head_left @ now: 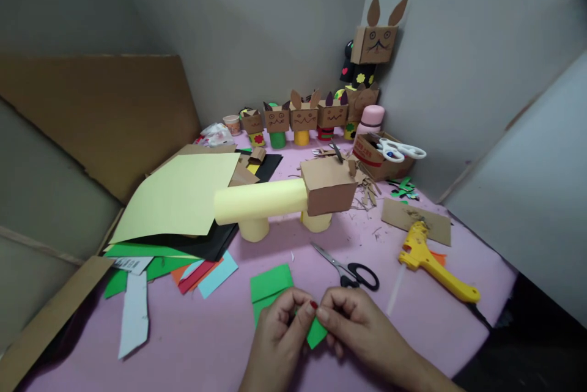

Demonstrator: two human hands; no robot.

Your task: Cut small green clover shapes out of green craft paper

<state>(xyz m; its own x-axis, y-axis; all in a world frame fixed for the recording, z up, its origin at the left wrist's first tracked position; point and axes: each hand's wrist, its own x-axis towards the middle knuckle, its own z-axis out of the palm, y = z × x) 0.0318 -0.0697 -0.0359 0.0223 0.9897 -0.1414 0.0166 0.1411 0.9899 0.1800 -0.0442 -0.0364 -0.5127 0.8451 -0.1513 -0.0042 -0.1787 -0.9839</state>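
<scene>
Between my left hand (287, 331) and my right hand (355, 325) is a small piece of green paper (316, 335), pinched by the fingers of both. Part of it is hidden behind the fingertips. More green paper (271, 282) lies on the table just beyond my left hand, creased or layered across its middle. Black-handled scissors (346, 269) rest a little past my right hand, blades pointing up and left. Farther back stands a cardboard animal figure (330, 187) with a box head and a pale yellow paper tube (261, 200) for a body, on short tube legs.
A yellow glue gun (435, 260) lies at the right by a cardboard scrap (392, 211). Coloured sheets (178, 196) are stacked at the left. Several box-headed figures (304, 117) line the back wall. White-handled scissors (401, 150) poke out of a small carton (380, 162). Pink tabletop (192, 343) underneath.
</scene>
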